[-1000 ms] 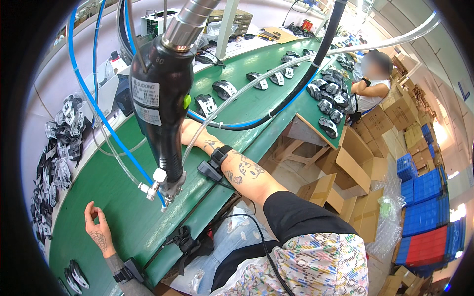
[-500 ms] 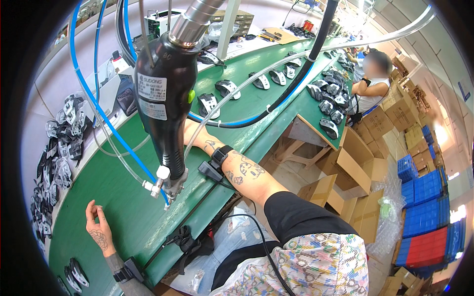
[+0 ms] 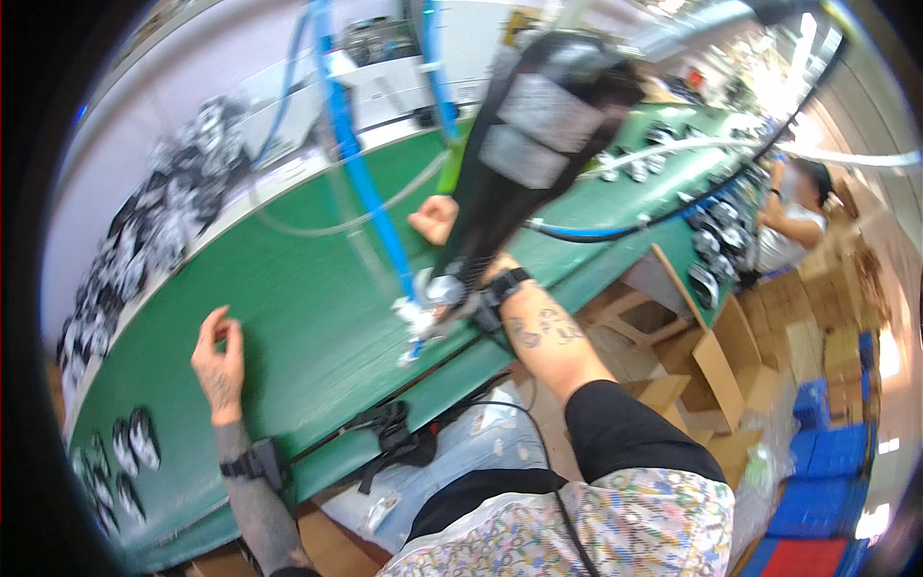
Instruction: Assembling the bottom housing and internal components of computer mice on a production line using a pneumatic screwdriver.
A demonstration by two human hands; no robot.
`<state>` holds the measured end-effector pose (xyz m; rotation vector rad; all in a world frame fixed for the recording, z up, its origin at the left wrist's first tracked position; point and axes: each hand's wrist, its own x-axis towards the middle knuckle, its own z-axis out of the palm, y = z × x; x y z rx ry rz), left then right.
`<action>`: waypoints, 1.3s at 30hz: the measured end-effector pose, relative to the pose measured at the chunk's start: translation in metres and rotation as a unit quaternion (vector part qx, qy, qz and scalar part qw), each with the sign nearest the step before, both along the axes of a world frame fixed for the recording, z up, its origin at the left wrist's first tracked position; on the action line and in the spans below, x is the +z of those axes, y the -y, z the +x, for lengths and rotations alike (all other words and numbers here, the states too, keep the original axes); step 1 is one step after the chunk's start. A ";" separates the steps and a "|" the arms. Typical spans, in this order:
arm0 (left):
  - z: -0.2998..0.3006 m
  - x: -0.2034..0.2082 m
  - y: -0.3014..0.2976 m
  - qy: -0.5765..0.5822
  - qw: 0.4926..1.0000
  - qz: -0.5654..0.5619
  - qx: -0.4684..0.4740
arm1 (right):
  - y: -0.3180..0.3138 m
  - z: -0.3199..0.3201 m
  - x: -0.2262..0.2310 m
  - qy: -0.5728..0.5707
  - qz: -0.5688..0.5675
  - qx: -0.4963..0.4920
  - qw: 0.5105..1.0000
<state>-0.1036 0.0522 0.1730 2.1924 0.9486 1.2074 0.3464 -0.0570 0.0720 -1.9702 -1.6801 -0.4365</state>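
My left hand (image 3: 219,358) hovers at the left of the green work surface (image 3: 317,308), holding nothing. Its fingers bend loosely, and a gap separates them from the thumb. Farther off, my right hand (image 3: 437,219) is blurred and partly covered by the hanging black power screwdriver (image 3: 524,144). Its visible fingers are curled in, and no object shows in them. Neither hand touches the screwdriver, whose metal tip points down between my forearms. Several black-and-white mouse-shaped parts (image 3: 142,439) lie at the near left, below my left hand.
A heap of similar parts (image 3: 159,207) lines the back-left ledge. More parts (image 3: 707,260) cover the right side, where a co-worker (image 3: 793,226) sits. Blue air hoses (image 3: 361,173) hang before me. Cardboard boxes (image 3: 721,365) and blue crates (image 3: 817,452) stand at right.
The view has swung left, so the screwdriver appears farther right and more of the near-left parts show. My right hand has come partly out from behind the screwdriver. My left hand stays loosely bent.
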 end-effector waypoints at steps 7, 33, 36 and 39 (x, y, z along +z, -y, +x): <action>-0.072 -0.007 0.004 -0.029 0.997 -0.007 0.066 | -0.003 -0.143 0.095 -0.333 -0.114 -0.032 0.936; -0.063 -0.006 0.002 -0.035 0.999 -0.002 0.033 | 0.003 -0.125 0.082 -0.235 -0.047 0.044 0.970; -0.067 -0.007 0.002 -0.040 0.999 -0.003 0.034 | 0.000 -0.137 0.097 -0.346 -0.136 -0.055 0.927; -0.065 -0.005 0.002 -0.043 0.998 0.007 0.040 | 0.001 -0.124 0.079 -0.245 -0.068 0.006 0.967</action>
